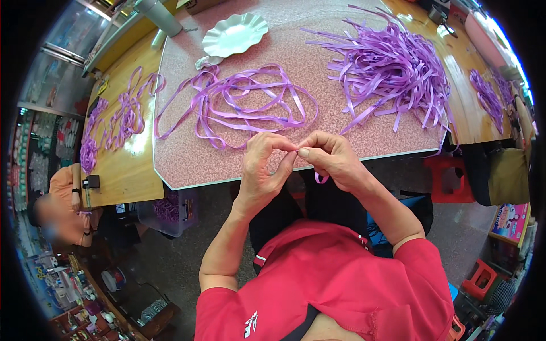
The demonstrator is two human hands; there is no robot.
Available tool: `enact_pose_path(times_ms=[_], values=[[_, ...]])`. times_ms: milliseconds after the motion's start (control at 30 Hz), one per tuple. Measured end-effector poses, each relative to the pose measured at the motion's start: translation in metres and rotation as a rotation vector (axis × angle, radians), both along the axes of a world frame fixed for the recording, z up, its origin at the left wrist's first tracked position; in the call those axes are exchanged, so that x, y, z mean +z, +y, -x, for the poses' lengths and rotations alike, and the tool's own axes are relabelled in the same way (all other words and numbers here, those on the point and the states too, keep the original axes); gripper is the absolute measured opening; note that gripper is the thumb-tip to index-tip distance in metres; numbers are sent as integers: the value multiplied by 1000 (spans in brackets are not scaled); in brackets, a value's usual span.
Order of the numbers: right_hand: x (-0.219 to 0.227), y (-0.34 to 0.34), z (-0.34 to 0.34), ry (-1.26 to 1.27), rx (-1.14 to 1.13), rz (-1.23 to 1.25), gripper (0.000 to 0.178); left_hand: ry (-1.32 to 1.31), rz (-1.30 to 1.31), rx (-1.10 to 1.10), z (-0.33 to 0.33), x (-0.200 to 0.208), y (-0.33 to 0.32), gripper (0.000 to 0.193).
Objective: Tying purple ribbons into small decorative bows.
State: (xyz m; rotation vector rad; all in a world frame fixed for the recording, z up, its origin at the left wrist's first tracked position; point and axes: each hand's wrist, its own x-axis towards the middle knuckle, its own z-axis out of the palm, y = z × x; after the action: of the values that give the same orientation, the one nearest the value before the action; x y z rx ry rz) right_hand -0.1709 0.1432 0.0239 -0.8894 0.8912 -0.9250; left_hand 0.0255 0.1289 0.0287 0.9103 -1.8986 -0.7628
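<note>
My left hand (267, 162) and my right hand (330, 156) meet fingertip to fingertip just off the table's near edge. Both are closed in a pinch on a purple ribbon (321, 178), whose short loop hangs below my right fingers. The exact spot between the fingertips is too small to make out. Beyond my hands, a loosely coiled length of purple ribbon (227, 113) spreads over the speckled pink tabletop (193, 165). To the right lies a large heap of cut purple ribbons (398, 71), with some ends hanging past the table edge.
A pale scalloped plate (235, 35) and a grey cylindrical container (159, 17) stand at the back. More purple ribbon (126, 116) lies on the wooden table at left, where another person (62, 210) sits. Red stools (446, 176) stand at right; a clear bin (168, 211) sits below.
</note>
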Motion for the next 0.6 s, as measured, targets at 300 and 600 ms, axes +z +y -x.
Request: enact_pose_path(times_ms=[300,600], values=[[2,0,-1,15,-6,10,20,-53,92,36,2,4,0,16],[-9,0,-4,34,-52,72,16,-125,228,72,3,1,-1,22]])
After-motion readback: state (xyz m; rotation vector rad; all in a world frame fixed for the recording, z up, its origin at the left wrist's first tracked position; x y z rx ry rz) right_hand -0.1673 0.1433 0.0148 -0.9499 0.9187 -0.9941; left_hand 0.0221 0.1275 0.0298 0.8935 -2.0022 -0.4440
